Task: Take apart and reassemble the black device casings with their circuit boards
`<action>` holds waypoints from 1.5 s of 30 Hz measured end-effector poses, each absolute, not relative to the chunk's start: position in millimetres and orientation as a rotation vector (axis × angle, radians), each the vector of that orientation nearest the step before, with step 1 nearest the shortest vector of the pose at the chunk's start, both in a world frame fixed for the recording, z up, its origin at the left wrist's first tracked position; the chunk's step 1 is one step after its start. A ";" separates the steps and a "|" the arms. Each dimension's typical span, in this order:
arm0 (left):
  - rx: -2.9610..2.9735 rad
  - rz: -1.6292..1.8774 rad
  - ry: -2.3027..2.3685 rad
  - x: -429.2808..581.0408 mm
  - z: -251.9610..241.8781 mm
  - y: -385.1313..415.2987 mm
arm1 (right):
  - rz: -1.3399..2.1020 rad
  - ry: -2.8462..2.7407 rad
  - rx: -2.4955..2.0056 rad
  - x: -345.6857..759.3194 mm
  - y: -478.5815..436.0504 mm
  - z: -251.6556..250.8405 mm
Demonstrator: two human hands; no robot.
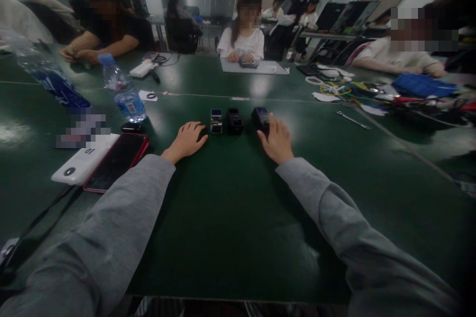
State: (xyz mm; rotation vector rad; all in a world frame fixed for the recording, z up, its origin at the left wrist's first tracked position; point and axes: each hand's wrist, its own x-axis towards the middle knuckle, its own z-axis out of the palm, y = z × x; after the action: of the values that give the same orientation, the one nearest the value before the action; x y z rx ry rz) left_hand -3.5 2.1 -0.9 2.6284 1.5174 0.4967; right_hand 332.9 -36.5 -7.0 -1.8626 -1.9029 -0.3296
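Observation:
Three small parts lie in a row on the dark green table: a little circuit module with a blue top, a black block and a black box-like part. My left hand rests palm down on the table, fingers stretched flat, just left of the circuit module and holding nothing. My right hand lies against the right side of the black box-like part, index finger up along it and fingers curled round it. Both arms wear grey sleeves.
At my left lie a phone in a red case, a white power bank and a water bottle. Several people sit at the far sides. Cables, tools and a blue tray clutter the right.

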 end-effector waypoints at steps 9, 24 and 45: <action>2.626 0.476 1.521 -2.4 1.1 1.1 | -0.445 -2.162 -1.581 278.1 -64.4 13.6; 2.646 0.501 1.526 -3.4 -3.4 3.5 | -0.102 -2.219 -1.460 262.9 -53.3 9.6; 2.629 0.472 1.522 -3.8 -1.2 2.7 | 0.084 -1.678 -1.341 279.9 -33.9 -9.0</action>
State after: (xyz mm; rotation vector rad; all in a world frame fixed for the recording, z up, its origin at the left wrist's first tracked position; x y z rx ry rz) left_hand -3.8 2.7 -1.2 2.6294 1.5218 0.4720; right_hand 279.9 -33.9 -9.0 -1.3408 -1.6783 0.0839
